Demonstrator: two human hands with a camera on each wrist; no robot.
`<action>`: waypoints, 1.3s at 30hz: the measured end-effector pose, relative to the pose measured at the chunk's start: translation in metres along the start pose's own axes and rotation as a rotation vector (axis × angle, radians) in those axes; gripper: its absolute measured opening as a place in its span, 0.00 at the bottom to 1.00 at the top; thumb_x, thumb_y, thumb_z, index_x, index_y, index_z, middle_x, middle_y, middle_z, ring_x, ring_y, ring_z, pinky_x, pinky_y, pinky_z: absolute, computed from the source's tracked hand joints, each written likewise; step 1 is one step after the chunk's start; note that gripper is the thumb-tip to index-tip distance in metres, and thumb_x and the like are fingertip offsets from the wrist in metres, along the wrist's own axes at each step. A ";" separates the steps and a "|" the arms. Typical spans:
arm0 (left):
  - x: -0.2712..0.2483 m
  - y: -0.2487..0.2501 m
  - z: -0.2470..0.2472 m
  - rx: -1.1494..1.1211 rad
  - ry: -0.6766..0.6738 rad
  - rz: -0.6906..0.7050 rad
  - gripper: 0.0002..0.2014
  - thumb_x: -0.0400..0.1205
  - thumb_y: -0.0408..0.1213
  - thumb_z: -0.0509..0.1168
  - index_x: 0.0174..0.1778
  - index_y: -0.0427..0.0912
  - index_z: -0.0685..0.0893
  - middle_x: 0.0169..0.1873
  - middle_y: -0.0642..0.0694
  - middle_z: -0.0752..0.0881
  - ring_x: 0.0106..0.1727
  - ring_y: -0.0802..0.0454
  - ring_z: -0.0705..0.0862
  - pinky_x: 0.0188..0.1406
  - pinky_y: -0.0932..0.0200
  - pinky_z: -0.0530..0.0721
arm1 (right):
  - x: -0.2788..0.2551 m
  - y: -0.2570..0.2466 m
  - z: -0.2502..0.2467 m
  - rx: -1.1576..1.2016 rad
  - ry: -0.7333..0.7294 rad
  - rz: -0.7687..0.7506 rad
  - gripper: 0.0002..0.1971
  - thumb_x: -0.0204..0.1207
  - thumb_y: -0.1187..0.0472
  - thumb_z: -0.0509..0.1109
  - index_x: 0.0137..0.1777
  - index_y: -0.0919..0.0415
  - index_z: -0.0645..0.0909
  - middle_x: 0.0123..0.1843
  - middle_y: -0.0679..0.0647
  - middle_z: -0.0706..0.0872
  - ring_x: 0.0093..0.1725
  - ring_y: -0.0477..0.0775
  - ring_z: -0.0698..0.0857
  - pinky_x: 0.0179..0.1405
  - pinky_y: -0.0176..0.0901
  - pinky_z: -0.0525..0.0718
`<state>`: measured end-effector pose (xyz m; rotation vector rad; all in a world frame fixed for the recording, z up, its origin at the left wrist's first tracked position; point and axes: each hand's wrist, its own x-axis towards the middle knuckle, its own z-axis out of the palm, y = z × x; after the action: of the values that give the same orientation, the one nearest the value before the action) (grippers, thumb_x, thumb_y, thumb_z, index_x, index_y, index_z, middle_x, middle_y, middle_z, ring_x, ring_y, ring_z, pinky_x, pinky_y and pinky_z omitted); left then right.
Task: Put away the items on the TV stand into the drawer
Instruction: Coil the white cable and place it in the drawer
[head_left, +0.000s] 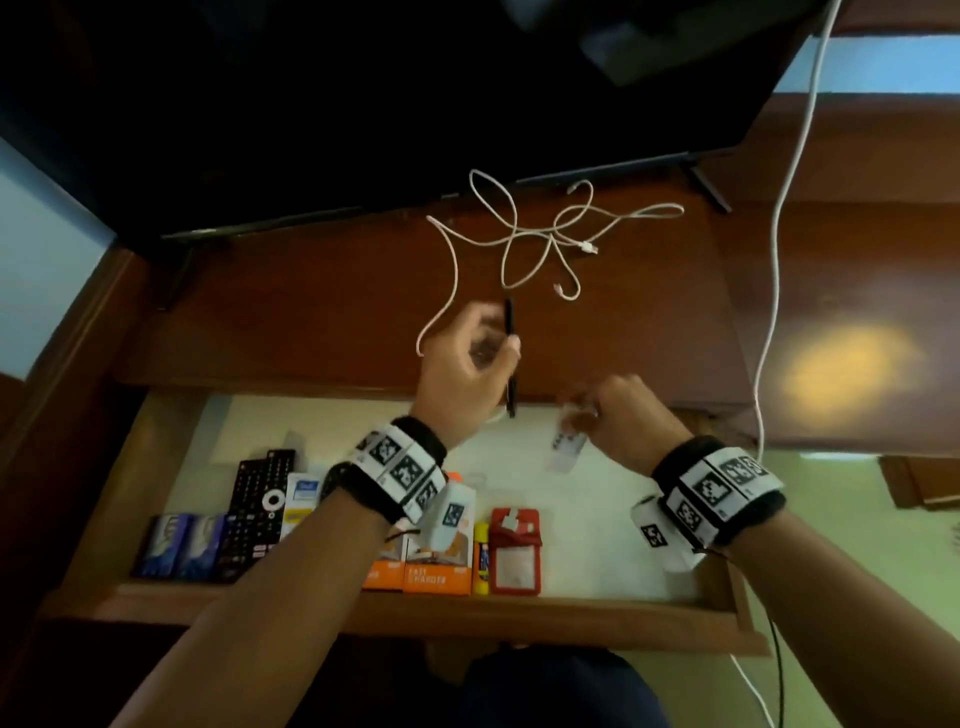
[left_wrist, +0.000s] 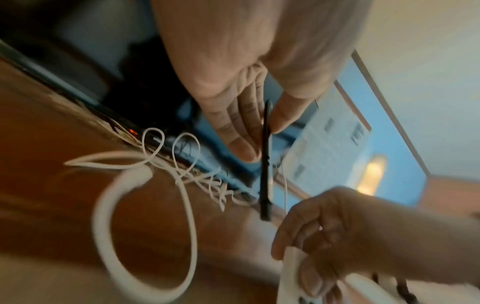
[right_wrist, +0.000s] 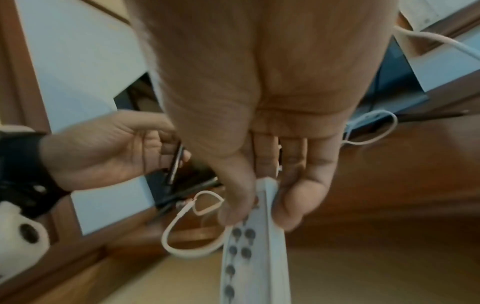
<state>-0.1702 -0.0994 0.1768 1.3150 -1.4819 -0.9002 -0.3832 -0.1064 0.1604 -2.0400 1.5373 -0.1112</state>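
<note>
Right hand (head_left: 621, 415) pinches a slim white remote with grey buttons (right_wrist: 249, 253) over the open wooden drawer (head_left: 395, 608); my left hand (head_left: 465, 364) pinches a thin black pen (head_left: 509, 332) mid-barrel. Both look light, rigid, easy. Tangled white cable (head_left: 545, 234) near the bench's back edge looks floppy, so bunch it.

Both forearms are bare, with no sleeves. Each wrist wears a black band (head_left: 415, 431) carrying white tiles printed with black square-code markers (head_left: 719, 486). A white camera housing (head_left: 449, 517) hangs under each wrist.
</note>
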 end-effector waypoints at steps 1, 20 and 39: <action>-0.014 -0.006 0.009 0.009 -0.083 -0.049 0.07 0.86 0.34 0.69 0.59 0.45 0.82 0.41 0.45 0.91 0.42 0.46 0.91 0.45 0.43 0.92 | -0.002 0.009 0.011 -0.045 -0.104 0.026 0.10 0.80 0.59 0.72 0.59 0.52 0.89 0.57 0.51 0.91 0.52 0.52 0.88 0.51 0.46 0.87; -0.074 -0.115 0.116 0.535 -0.693 -0.701 0.15 0.74 0.27 0.77 0.55 0.29 0.86 0.50 0.29 0.90 0.43 0.32 0.92 0.41 0.37 0.93 | -0.001 0.060 0.121 -0.185 -0.588 0.117 0.14 0.72 0.60 0.81 0.58 0.55 0.90 0.44 0.49 0.85 0.44 0.52 0.83 0.44 0.42 0.79; -0.053 -0.052 0.047 0.717 -0.183 -0.040 0.03 0.81 0.36 0.69 0.43 0.41 0.83 0.36 0.45 0.85 0.41 0.44 0.81 0.38 0.52 0.77 | 0.023 0.010 0.061 0.212 0.185 0.010 0.06 0.76 0.65 0.72 0.40 0.58 0.88 0.34 0.47 0.86 0.33 0.47 0.83 0.32 0.29 0.75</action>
<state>-0.1987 -0.0581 0.1048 1.8061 -2.0344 -0.5281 -0.3594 -0.1048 0.0987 -1.8969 1.5712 -0.4514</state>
